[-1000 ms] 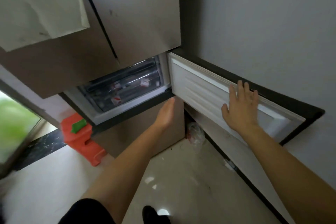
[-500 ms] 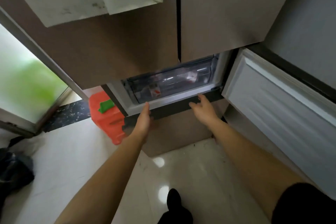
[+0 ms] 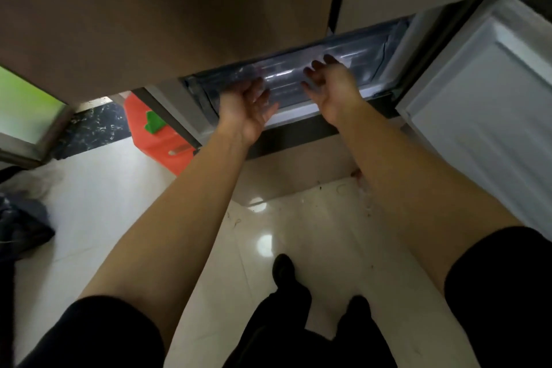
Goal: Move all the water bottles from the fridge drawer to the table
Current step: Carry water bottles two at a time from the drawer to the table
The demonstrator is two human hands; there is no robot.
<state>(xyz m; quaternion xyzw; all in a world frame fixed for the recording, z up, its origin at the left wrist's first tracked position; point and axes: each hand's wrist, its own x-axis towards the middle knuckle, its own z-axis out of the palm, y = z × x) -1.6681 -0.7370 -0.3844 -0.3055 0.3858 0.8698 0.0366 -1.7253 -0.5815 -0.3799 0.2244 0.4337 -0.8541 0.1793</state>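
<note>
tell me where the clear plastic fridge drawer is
Head view, upper centre: the clear plastic fridge drawer sits under the brown upper doors, left of the open white door.

**Glossy tile, green daylight at the left**

The floor (image 3: 98,197) is pale, glossy tile; a bright lamp reflection (image 3: 264,245) sits on it, with small specks of debris beyond. A dark marbled threshold strip (image 3: 89,128) runs to a frosted glass panel (image 3: 27,104) glowing green with daylight. An orange plastic stool (image 3: 161,146) stands near it, a green object (image 3: 153,124) on top. A dark crumpled bundle (image 3: 21,224) lies at the far left.
</note>
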